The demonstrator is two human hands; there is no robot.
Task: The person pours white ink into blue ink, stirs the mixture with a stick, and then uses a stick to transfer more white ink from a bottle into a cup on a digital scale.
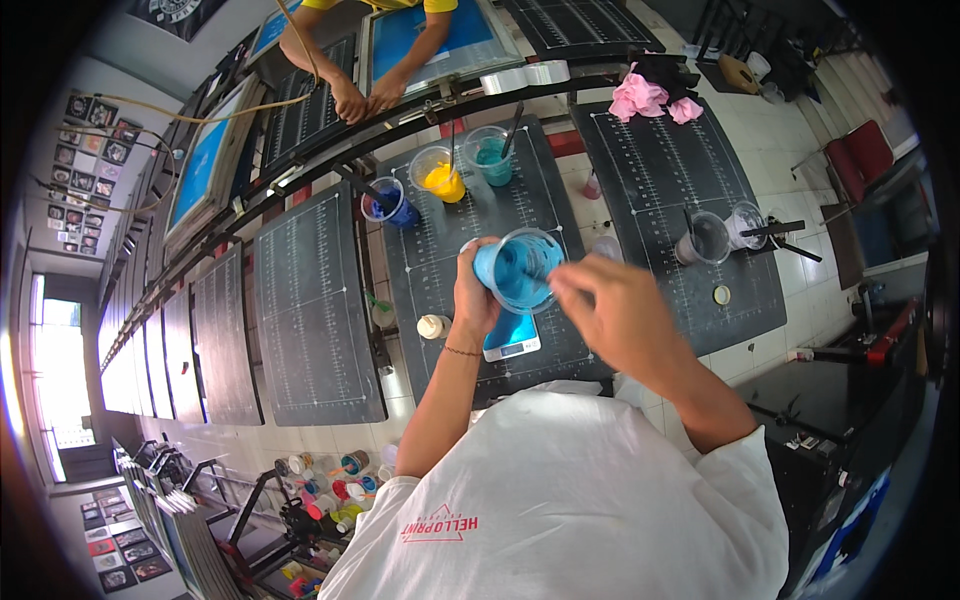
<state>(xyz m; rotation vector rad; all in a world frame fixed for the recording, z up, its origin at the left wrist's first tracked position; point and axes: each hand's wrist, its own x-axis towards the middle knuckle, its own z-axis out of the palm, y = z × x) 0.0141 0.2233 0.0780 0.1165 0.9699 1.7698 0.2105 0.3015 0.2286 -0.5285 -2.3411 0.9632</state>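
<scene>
My left hand (pixel 476 295) is wrapped round a clear plastic cup (pixel 488 266) of light blue ink, tilted so that its mouth faces me. Over the cup's right rim, my right hand (pixel 618 305) pinches a stirring stick, its lower end in the ink; motion blurs the fingers and the stick hardly shows. Below the cup, a small digital scale (pixel 513 348) lies on the black board (pixel 450 355). A small whitish bottle (pixel 433 326) stands left of the scale. Beyond my hands are cups of dark blue ink (pixel 399 212), yellow ink (pixel 442 182) and teal ink (pixel 492 160), each with a stirrer.
Across a rail, a person in yellow has both hands (pixel 365 103) beside a blue screen frame (pixel 430 45). Pink cloth (pixel 640 97) lies on the right-hand board (pixel 660 170), with two cups (pixel 706 240) nearer. More boards (pixel 305 310) run leftward. Several ink containers (pixel 340 485) stand lower left.
</scene>
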